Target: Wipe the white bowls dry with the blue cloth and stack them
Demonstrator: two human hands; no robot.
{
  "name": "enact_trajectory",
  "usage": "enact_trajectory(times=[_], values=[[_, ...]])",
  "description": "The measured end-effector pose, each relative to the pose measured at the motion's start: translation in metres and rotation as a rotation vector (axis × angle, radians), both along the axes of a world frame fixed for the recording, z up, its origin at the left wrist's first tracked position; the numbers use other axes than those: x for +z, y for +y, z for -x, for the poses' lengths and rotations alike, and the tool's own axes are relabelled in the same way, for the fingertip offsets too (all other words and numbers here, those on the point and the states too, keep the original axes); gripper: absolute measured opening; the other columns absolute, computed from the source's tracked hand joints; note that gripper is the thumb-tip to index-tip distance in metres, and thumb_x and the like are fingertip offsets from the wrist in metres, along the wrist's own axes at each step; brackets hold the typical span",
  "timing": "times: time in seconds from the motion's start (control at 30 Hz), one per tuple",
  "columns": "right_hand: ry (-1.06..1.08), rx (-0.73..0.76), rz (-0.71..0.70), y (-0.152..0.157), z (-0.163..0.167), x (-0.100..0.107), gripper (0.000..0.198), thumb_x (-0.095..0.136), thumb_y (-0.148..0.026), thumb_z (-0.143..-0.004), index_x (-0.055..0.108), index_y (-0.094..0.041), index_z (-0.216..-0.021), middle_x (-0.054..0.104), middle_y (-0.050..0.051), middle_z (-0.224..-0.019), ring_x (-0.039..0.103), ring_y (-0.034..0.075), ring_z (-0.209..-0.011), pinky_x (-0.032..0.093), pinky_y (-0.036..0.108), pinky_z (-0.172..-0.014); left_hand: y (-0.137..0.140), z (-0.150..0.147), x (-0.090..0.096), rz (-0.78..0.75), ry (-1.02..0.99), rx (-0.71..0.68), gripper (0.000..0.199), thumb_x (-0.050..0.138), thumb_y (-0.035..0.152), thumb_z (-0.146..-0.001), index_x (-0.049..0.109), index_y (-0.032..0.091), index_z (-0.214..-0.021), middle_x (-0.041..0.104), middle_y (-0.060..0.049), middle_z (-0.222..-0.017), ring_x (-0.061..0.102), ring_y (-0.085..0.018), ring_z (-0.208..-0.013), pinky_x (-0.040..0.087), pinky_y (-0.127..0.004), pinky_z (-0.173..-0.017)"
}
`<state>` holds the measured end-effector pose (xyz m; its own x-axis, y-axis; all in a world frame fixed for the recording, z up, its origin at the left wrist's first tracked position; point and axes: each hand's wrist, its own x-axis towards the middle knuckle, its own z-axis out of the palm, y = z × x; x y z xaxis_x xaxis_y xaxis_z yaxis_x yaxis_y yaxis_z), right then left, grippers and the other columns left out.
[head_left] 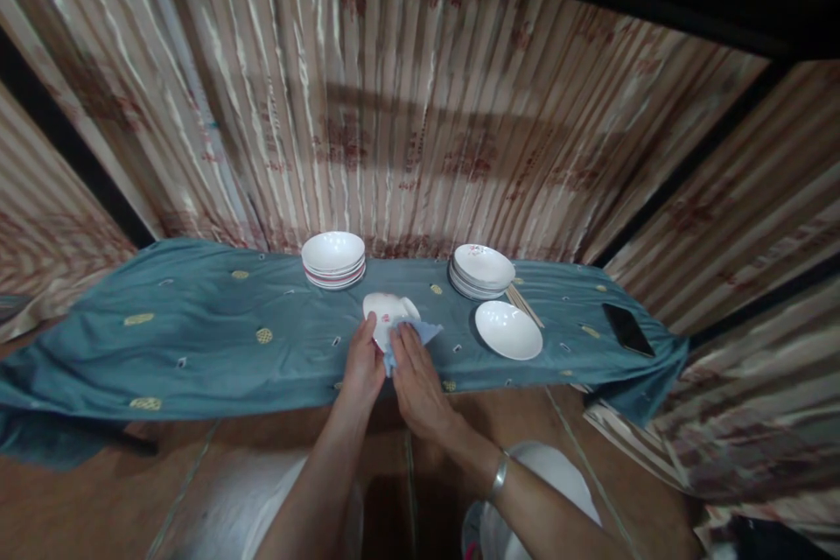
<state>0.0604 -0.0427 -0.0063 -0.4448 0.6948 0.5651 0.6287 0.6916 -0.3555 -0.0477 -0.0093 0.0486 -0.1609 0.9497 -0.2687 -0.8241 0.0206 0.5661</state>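
Observation:
Over the front part of the table, my left hand grips a white bowl with a small red flower mark. The bowl is tilted, with its outside and foot ring towards me. My right hand presses a light blue cloth against the bowl's near side, its fingers closed on the cloth. Part of the bowl is hidden behind the cloth and fingers. Behind my hands, to the left, stands a stack of white dishes. A second stack of white dishes is at the back right.
A single white dish sits right of my hands, with chopsticks behind it. A black phone lies near the table's right end. The table wears a green cloth; patterned curtains hang behind it.

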Motion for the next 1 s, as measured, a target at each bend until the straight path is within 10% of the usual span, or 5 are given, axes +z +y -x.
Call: enact_trajectory(times=[0.5,0.8,1.0], values=[[0.051,-0.080,0.004,0.022,-0.018,0.059,0.047,0.037,-0.019,-0.091,0.048,-0.012,-0.136,0.051,0.014,-0.137,0.039,0.023,-0.133,0.031,0.044,-0.112,-0.023,-0.026,0.003,-0.055,0.260,-0.111,0.037,0.076,0.047,-0.060,0.068,0.014,-0.073,0.070,-0.002,-0.067,0.068,-0.020,-0.078,0.050,-0.028,-0.072],[0.644,-0.178,0.598,0.058,-0.068,0.050,0.037,0.042,-0.028,-0.084,0.066,-0.020,-0.112,0.069,0.003,-0.111,0.061,0.020,-0.104,0.043,0.036,-0.096,-0.030,-0.041,0.010,0.005,0.158,-0.228,0.051,0.085,0.041,-0.046,0.070,0.008,-0.082,0.071,-0.009,-0.066,0.070,-0.028,-0.075,0.053,-0.034,-0.067],[1.107,-0.261,0.803,0.064,-0.075,0.025,0.034,0.054,-0.040,-0.075,0.069,-0.022,-0.101,0.070,0.001,-0.109,0.060,0.021,-0.105,0.045,0.032,-0.092,-0.017,-0.042,0.017,0.099,0.062,-0.117,0.017,0.071,0.026,-0.071,0.069,0.009,-0.073,0.072,-0.007,-0.066,0.070,-0.023,-0.068,0.056,-0.033,-0.071]])
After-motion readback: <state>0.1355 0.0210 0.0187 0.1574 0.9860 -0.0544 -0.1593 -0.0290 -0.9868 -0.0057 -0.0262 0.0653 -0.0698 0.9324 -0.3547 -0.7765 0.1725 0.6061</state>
